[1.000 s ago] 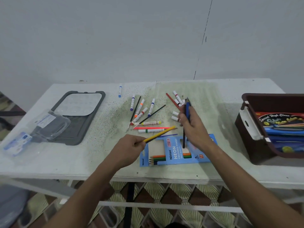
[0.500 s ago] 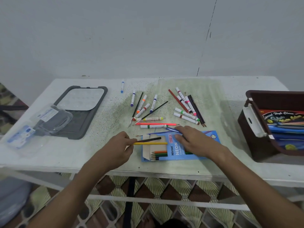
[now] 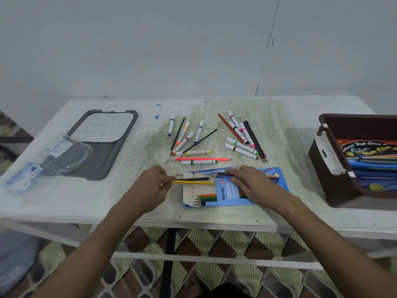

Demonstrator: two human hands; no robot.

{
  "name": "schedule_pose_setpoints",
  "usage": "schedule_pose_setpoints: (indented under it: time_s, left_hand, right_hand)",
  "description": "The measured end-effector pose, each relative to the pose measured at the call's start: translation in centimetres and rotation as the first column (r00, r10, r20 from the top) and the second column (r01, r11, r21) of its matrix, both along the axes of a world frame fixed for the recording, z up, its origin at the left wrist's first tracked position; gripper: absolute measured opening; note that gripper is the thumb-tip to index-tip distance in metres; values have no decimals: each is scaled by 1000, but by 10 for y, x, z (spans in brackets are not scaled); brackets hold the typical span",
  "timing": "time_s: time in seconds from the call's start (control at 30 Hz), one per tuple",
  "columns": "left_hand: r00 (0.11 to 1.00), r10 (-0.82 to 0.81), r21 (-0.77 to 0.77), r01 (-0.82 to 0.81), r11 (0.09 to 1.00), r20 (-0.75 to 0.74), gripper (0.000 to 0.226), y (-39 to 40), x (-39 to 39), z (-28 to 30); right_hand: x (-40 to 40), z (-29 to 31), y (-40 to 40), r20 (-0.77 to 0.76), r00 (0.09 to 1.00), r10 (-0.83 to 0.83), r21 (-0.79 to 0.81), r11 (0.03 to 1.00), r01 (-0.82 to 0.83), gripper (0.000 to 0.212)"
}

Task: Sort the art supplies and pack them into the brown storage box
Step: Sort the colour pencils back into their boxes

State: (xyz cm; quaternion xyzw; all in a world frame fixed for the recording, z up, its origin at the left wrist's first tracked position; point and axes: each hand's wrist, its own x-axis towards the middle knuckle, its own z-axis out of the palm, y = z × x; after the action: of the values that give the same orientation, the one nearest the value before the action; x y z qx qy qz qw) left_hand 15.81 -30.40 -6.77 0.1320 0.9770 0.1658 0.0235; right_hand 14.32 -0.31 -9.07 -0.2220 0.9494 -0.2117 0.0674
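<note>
A blue Ninso pencil box point(image 3: 227, 193) lies open near the table's front edge, with several coloured pencils point(image 3: 206, 198) inside. My left hand point(image 3: 150, 186) pinches a yellow pencil point(image 3: 193, 183) and a black pencil point(image 3: 194, 179) at the box's open flap. My right hand point(image 3: 251, 183) rests on the box and holds a brown pencil point(image 3: 222, 173) and a blue pencil point(image 3: 219, 177) under its fingers. Loose markers point(image 3: 184, 136) and pencils point(image 3: 242, 136) are scattered behind. The brown storage box point(image 3: 322, 168) stands at the right, holding packs.
A grey lid point(image 3: 103, 145) lies at the left with a clear plastic case point(image 3: 49, 160) on its near corner. A lone blue marker point(image 3: 157, 110) lies near the back. The white table point(image 3: 64, 201) stands against a grey wall.
My right hand came down from holding pencils upright to rest on the blue box. My left hand lowered the yellow pencil flat to the box's flap, alongside a black one.
</note>
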Motion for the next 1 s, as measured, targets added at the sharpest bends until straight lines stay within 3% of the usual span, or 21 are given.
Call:
schedule_pose_setpoints:
  time_s: [0.2,0.37,0.6,0.73,0.83,1.0]
  left_hand:
    - [986,-163,-62,160,985,-42,29,7,4,-10]
    - [977,-213,-167,212,963,16,50,26,5,-13]
    - [956,-292,-339,265,903,-29,40,49,-6,-9]
    - [985,-150,-50,155,987,89,32,68,-14,-9]
    - [981,-76,169,46,985,178,29,72,-14,-7]
    - [958,-228,42,224,974,175,29,59,-18,-10]
  right_hand:
    - [-2,0,-1,11,999,32,59,998,-33,46]
    - [-4,0,-2,25,999,44,90,995,-46,47]
    - [-5,0,-1,38,999,34,46,998,-35,46]
    - [-7,3,1,81,997,12,-33,999,-9,45]
    - [-8,5,2,95,995,-15,-67,997,22,43]
    - [-8,12,6,112,993,-37,-138,989,52,34]
